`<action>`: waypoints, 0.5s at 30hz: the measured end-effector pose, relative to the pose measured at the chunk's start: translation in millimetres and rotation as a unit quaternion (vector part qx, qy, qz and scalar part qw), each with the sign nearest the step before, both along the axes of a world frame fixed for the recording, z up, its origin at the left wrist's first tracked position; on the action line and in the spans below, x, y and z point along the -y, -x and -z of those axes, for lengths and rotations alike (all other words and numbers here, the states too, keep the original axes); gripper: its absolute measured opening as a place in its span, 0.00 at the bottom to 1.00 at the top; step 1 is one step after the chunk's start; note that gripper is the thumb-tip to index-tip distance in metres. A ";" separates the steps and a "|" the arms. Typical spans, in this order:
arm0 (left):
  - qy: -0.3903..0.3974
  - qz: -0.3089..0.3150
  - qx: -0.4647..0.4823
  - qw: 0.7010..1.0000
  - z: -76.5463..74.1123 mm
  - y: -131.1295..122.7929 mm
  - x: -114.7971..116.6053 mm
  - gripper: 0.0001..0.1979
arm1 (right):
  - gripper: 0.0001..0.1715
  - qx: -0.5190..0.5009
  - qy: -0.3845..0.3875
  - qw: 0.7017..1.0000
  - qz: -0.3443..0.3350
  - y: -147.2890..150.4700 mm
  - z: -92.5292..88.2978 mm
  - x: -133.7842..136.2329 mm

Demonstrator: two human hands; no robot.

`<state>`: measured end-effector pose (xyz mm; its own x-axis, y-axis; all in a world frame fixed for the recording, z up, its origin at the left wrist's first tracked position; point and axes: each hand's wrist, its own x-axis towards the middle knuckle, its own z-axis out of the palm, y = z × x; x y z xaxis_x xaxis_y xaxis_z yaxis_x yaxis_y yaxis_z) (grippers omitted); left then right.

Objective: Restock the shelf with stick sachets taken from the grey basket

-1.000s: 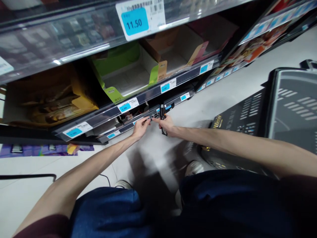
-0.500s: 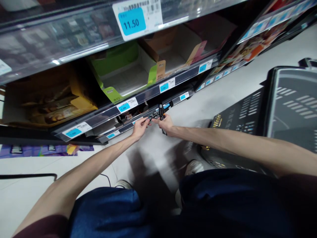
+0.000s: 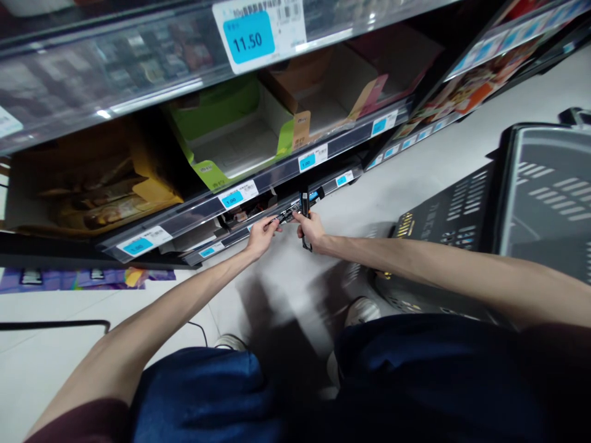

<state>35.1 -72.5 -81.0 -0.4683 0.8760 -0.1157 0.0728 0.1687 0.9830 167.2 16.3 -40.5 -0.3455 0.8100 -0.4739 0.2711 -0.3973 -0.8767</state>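
Both my arms reach down to the lowest shelf rail of a shop shelf. My left hand is closed in a pinch on a small dark item at the rail's front. My right hand is closed around a slim black upright object that sticks out above and below the fist. The two hands sit a few centimetres apart, and the small item lies between them. I cannot make out what either object is.
Above the hands, the shelf holds a green-edged carton, a brown carton and a yellow carton, with blue price tags on the rails. A black shopping basket stands on the grey floor at right. My knees fill the bottom.
My right hand has drawn slightly to the right, away from the left hand, opening a small gap. The arms otherwise hold their place.
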 end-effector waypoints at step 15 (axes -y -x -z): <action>-0.003 0.017 -0.011 1.000 3.9 0.8 -2.3 0.19 | 0.21 0.106 -0.100 0.989 0.024 -5.0 1.8 -16.4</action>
